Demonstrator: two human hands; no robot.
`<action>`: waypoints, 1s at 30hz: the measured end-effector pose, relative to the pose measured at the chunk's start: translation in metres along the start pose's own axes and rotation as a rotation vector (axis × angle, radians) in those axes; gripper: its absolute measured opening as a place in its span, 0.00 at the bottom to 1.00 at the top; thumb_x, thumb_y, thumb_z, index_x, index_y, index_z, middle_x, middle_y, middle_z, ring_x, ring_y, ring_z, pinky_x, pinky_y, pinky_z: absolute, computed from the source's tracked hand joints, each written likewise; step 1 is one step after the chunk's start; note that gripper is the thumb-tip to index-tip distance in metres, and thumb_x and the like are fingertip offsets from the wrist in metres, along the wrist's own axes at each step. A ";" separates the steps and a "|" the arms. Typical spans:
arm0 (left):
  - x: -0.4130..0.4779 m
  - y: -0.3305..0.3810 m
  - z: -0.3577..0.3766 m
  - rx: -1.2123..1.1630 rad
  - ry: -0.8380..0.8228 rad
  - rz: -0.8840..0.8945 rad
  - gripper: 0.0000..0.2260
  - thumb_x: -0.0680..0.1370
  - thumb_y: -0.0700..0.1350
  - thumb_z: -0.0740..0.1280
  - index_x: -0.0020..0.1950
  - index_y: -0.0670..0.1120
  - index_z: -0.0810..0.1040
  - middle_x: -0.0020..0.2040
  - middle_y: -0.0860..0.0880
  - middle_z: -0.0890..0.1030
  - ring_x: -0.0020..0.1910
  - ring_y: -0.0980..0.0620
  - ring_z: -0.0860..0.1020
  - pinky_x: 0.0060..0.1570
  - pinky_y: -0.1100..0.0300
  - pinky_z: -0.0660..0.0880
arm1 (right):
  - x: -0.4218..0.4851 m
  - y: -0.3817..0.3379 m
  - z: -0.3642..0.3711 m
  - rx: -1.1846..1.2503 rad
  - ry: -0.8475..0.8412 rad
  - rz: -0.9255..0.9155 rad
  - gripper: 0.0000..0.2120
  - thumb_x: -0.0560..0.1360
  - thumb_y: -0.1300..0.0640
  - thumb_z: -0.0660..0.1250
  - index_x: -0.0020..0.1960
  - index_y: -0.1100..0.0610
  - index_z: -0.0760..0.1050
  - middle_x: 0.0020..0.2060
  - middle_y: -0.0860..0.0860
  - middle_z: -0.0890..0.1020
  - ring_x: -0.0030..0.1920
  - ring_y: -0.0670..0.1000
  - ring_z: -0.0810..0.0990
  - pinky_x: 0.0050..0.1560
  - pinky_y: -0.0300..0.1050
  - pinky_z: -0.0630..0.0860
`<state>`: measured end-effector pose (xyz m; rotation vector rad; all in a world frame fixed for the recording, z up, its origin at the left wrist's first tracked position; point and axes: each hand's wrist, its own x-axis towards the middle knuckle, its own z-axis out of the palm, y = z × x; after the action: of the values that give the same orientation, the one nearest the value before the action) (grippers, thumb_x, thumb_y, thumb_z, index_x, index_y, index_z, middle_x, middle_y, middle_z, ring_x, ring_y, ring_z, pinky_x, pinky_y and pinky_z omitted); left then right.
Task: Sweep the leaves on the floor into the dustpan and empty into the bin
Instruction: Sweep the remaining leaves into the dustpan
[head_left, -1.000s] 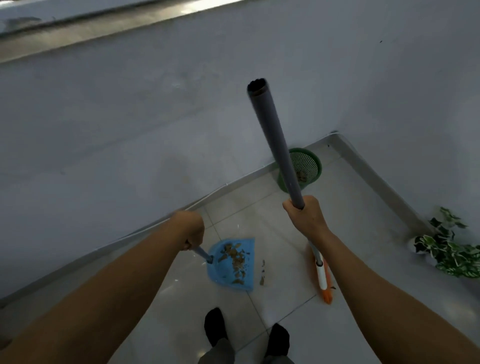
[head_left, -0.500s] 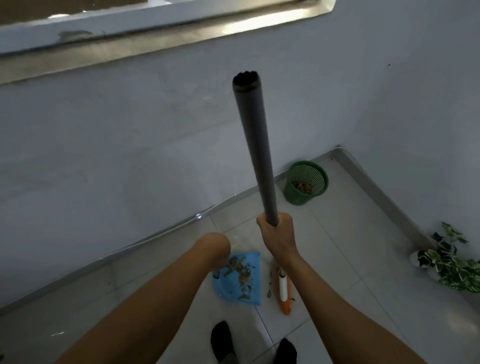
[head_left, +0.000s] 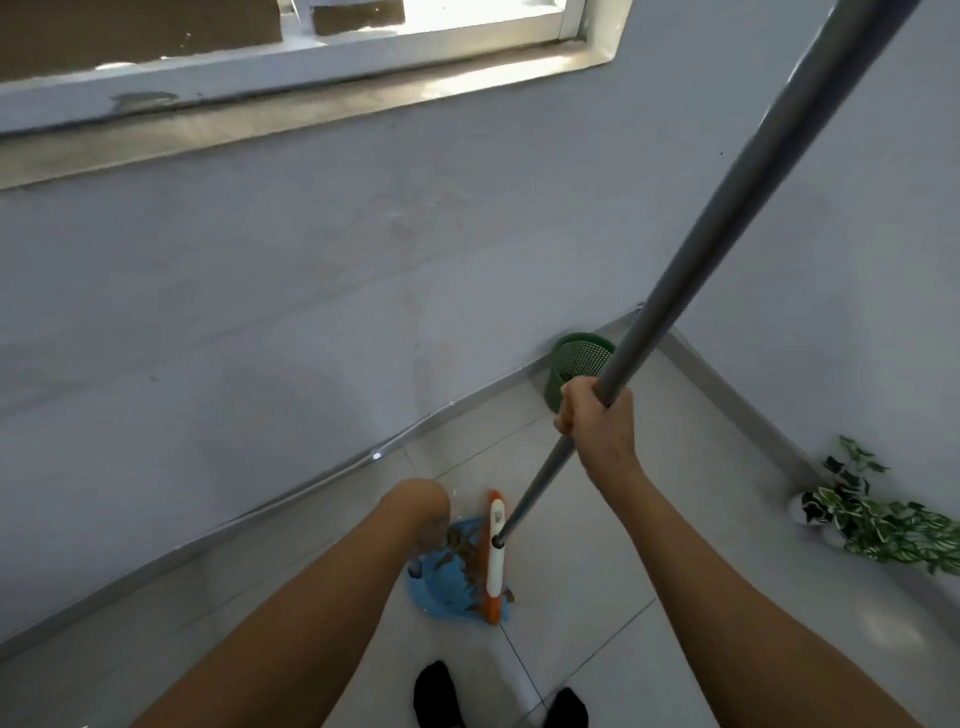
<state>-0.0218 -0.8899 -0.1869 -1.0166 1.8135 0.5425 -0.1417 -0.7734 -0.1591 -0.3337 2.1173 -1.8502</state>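
- The fingers (head_left: 567, 415) of the right hand (head_left: 600, 421) are wrapped tight round the grey broom handle (head_left: 727, 223), gripping it part-way down. The shaft slants up to the right and out of sight overhead.
- The left hand (head_left: 422, 512) is bent down over the back of the dustpan. Its fingers are hidden behind the wrist, so I cannot tell whether they grasp the pan's handle or only rest there.
- The orange-and-white broom head (head_left: 494, 564) stands along the right lip of the blue dustpan (head_left: 434, 595), touching it.
- The leaves (head_left: 460, 553), brown and dry, lie heaped inside the pan against the broom head. A scrap or two shows just past the head's near end, on the tiled floor (head_left: 613, 545).
- The green mesh bin (head_left: 569, 358) stands in the corner by the wall, well apart from the pan and beyond the right hand.
- From where I stand, the sweeping looks all but done, with the load in the pan and nothing emptied yet.
- The next move probably calls for one short stroke to gather the strays.
- After that the pan needs lifting level, carrying to the corner and tipping over the bin's rim, with the long handle held clear.
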 end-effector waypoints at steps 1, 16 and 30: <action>0.000 0.000 -0.001 0.331 -0.017 0.104 0.17 0.80 0.35 0.57 0.68 0.32 0.68 0.60 0.33 0.74 0.64 0.41 0.73 0.62 0.60 0.71 | 0.002 -0.001 -0.005 -0.013 0.015 0.002 0.15 0.71 0.65 0.59 0.27 0.56 0.65 0.20 0.47 0.66 0.24 0.47 0.66 0.33 0.47 0.67; -0.005 -0.021 0.004 0.367 -0.057 0.100 0.18 0.80 0.36 0.55 0.70 0.34 0.66 0.33 0.45 0.66 0.30 0.52 0.66 0.47 0.66 0.74 | -0.046 0.068 -0.004 -0.368 -0.095 0.004 0.21 0.71 0.65 0.66 0.24 0.52 0.62 0.18 0.43 0.64 0.20 0.43 0.62 0.24 0.36 0.59; -0.002 -0.059 0.014 0.336 -0.002 0.041 0.17 0.81 0.40 0.57 0.69 0.37 0.68 0.38 0.49 0.72 0.58 0.57 0.76 0.69 0.60 0.65 | -0.073 0.087 0.026 -0.357 -0.130 -0.062 0.25 0.70 0.69 0.66 0.23 0.49 0.60 0.17 0.42 0.62 0.19 0.44 0.63 0.22 0.33 0.58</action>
<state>0.0346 -0.9114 -0.1878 -0.7506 1.8500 0.2493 -0.0621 -0.7582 -0.2426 -0.5891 2.3623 -1.4292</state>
